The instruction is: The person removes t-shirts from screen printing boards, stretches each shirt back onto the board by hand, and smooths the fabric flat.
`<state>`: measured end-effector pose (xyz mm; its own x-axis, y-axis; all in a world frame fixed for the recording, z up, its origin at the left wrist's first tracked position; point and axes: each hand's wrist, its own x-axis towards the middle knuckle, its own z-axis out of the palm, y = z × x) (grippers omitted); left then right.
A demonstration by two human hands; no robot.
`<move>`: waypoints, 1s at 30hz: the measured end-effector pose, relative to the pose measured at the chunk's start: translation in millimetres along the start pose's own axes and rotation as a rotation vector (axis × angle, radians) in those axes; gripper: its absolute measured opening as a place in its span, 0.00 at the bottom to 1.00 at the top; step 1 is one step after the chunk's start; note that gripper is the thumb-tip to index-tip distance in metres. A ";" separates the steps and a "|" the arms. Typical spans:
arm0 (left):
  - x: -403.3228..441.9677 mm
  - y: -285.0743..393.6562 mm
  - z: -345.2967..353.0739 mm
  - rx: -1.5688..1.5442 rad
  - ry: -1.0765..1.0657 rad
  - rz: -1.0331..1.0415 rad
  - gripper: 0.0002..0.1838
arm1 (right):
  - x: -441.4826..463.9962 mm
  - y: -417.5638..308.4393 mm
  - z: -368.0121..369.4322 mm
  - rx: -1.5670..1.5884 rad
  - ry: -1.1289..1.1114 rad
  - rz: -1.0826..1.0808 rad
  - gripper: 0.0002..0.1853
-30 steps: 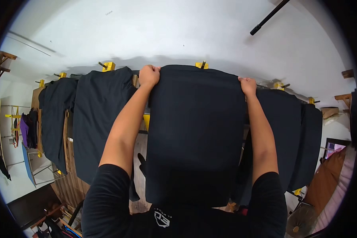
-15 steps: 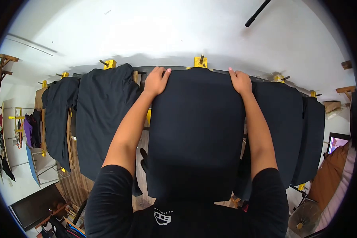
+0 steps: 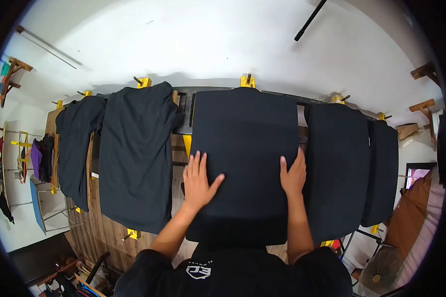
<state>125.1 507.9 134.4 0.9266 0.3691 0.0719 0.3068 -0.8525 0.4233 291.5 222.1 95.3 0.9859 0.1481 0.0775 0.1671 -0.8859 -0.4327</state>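
Middle black cloth (image 3: 245,126) lies smooth, its upper end at the far edge of the black rack (image 3: 184,90), beside a yellow block (image 3: 247,81). We see our left hand (image 3: 198,183) over its left edge, right hand (image 3: 294,174) along its right; each grip is wide, thumb apart, pinching nothing. Rumpled black garment (image 3: 136,158) sits toward the rack's left end.

Ahead of me, a black rod (image 3: 310,20) shows against the white wall (image 3: 183,39). To my left I see a wooden bracket (image 3: 7,87), a purple garment (image 3: 36,158) hanging beside dark ones, and a blue panel (image 3: 36,205) below. Off to my right are a lit screen (image 3: 418,173), a brown cloth (image 3: 406,218) and, low down, a round fan (image 3: 376,278).
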 end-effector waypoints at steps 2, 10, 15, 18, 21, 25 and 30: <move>-22.0 -10.3 15.3 0.034 -0.033 0.021 0.50 | -8.6 -2.2 -5.8 0.025 -0.026 0.120 0.39; -44.3 -4.4 13.9 0.096 0.055 0.081 0.49 | -40.3 -10.1 -16.7 -0.093 0.090 -0.083 0.37; -107.7 47.7 17.0 -0.050 0.002 0.257 0.40 | -161.1 -55.5 -29.4 -0.080 -0.144 -0.525 0.38; -162.6 38.8 21.3 0.000 -0.134 0.363 0.39 | -207.1 -41.8 -37.8 -0.090 -0.243 -0.558 0.40; -191.9 6.0 -1.7 0.030 -0.078 0.215 0.42 | -221.4 0.8 -45.2 -0.200 -0.097 -0.352 0.41; -227.6 -31.9 -22.7 0.118 -0.059 0.103 0.45 | -252.0 59.7 -64.1 -0.053 -0.086 -0.043 0.42; -237.4 -47.9 -6.3 -0.459 -0.087 0.003 0.45 | -259.8 75.6 -56.4 0.453 -0.226 0.301 0.35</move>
<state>-111.0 463.4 102.8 0.9481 0.3178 0.0058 0.1943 -0.5941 0.7806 47.7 91.9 93.1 0.9586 0.0533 -0.2797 -0.1838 -0.6345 -0.7508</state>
